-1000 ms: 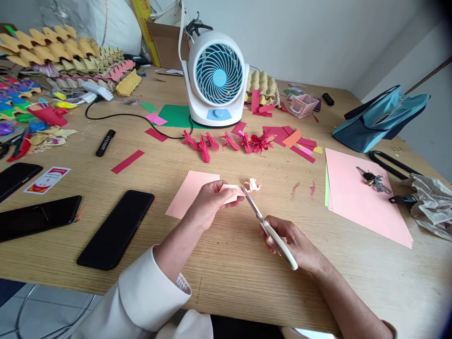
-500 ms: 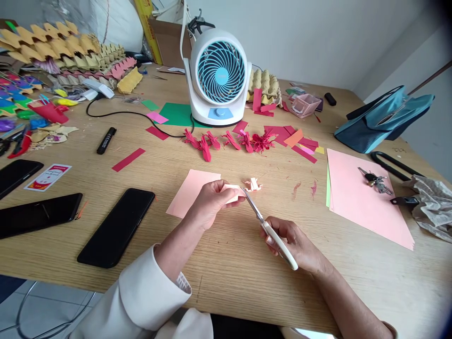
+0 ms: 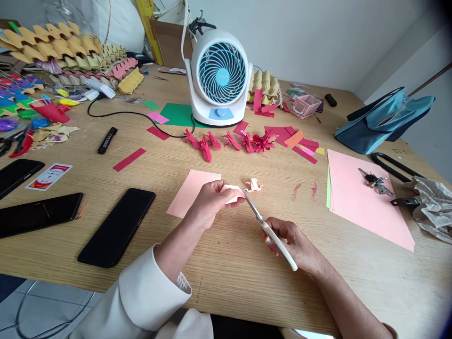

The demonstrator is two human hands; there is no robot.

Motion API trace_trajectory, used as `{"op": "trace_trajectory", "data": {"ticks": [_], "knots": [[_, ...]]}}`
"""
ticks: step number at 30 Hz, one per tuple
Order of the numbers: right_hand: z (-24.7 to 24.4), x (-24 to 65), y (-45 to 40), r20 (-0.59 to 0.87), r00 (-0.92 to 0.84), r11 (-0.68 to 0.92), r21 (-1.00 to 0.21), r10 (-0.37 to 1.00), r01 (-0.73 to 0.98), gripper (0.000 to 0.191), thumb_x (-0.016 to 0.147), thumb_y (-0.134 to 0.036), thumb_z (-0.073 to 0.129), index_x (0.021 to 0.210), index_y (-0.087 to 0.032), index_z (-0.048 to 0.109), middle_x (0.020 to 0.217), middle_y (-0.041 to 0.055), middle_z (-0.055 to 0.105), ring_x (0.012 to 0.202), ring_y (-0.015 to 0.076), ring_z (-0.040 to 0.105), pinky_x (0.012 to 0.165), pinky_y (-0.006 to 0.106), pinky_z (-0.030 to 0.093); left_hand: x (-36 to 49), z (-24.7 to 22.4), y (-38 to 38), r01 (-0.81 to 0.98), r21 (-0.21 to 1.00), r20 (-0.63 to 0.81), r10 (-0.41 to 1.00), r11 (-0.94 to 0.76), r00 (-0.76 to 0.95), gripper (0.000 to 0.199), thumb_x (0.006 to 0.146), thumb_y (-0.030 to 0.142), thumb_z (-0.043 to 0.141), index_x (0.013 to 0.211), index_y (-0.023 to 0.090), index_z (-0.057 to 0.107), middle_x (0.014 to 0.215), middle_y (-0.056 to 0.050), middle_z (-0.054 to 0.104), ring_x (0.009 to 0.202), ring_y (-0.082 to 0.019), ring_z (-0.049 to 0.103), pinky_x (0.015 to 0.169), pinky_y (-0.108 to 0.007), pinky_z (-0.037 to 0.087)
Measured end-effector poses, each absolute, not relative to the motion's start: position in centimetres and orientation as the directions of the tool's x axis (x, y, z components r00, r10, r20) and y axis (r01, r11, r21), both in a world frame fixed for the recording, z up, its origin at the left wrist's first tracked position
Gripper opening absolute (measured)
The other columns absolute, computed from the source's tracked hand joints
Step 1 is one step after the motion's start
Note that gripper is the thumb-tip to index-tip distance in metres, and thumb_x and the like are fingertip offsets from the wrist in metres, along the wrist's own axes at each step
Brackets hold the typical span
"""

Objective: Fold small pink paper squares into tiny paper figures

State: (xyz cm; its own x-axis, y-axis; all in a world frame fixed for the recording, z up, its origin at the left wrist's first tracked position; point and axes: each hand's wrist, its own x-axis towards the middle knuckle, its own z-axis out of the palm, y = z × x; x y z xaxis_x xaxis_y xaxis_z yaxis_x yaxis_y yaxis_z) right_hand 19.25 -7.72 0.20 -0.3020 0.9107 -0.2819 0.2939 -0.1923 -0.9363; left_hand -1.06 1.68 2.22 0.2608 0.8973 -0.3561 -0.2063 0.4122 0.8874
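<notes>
Near the middle of the table my left hand (image 3: pixel 209 201) pinches a small folded piece of pale pink paper (image 3: pixel 233 189). My right hand (image 3: pixel 291 242) is wrapped round the white handles of a pair of scissors (image 3: pixel 278 245), whose blades point up and left and touch the paper's right end. Beneath and beside my left hand lies a larger pale pink sheet (image 3: pixel 189 188). A small cut and curled pink paper piece (image 3: pixel 253 184) rests just beyond the scissor tips. Farther back, several red cut-paper shapes (image 3: pixel 231 141) form a loose row.
A white fan (image 3: pixel 221 75) stands at the back. Black phones (image 3: pixel 116 228) lie at the left, with a marker (image 3: pixel 107 140) behind. Pink sheets (image 3: pixel 363 207) with keys (image 3: pixel 376 181) and a blue bag (image 3: pixel 370 122) are at the right.
</notes>
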Motion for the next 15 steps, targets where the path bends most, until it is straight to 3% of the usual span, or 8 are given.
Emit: {"op": "trace_trajectory", "data": {"ticks": [15], "knots": [[-0.01, 19.29, -7.78, -0.261, -0.274, -0.146, -0.915, 0.926, 0.377, 0.037, 0.084, -0.052, 0.063, 0.072, -0.018, 0.051, 0.061, -0.0026, 0.044, 0.054, 0.0102, 0.040, 0.048, 0.023, 0.032, -1.23, 2.08, 1.70, -0.259, 0.870, -0.350, 0.896, 0.419, 0.272, 0.025, 0.056, 0.026, 0.077, 0.060, 0.014, 0.055, 0.067, -0.002, 0.067, 0.070, -0.016, 0.067, 0.073, -0.032, 0.055]]}}
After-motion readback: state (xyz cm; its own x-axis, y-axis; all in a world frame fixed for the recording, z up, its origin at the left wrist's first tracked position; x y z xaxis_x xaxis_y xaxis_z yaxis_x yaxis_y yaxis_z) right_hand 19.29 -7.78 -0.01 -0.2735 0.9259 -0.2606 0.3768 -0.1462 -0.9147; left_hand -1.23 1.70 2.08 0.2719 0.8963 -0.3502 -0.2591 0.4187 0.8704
